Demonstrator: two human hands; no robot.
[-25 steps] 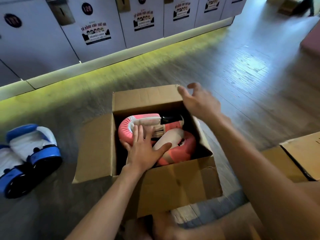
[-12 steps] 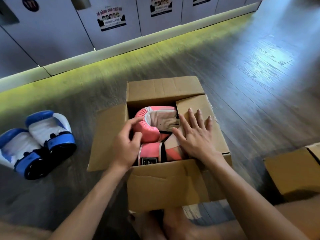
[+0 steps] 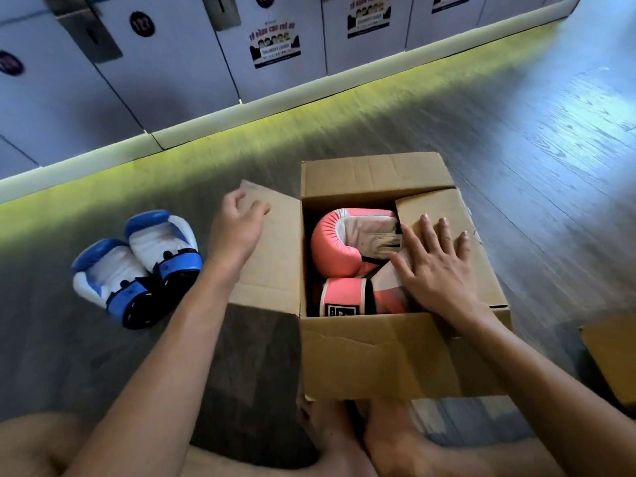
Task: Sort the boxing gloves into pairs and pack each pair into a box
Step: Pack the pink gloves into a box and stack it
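Observation:
A cardboard box (image 3: 395, 356) stands on the floor in front of me with two pink and white boxing gloves (image 3: 347, 249) inside, one behind the other. My right hand (image 3: 437, 263) lies flat, fingers spread, on the right flap (image 3: 444, 208), which is folded down over the gloves. My left hand (image 3: 237, 225) curls its fingers over the far edge of the left flap (image 3: 275, 256), which lies spread outward. Two blue and white boxing gloves (image 3: 137, 266) lie side by side on the floor to the left of the box.
A row of grey lockers (image 3: 172, 80) lines the wall behind, above a lit plinth. A second cardboard box (image 3: 612, 356) shows at the right edge. My bare feet (image 3: 344, 432) rest under the box's near side. Wood floor stretches to the right.
My left hand left the pink gloves and moved out to the left flap's edge. My right hand folded the right flap down and now presses it. The view shifted right.

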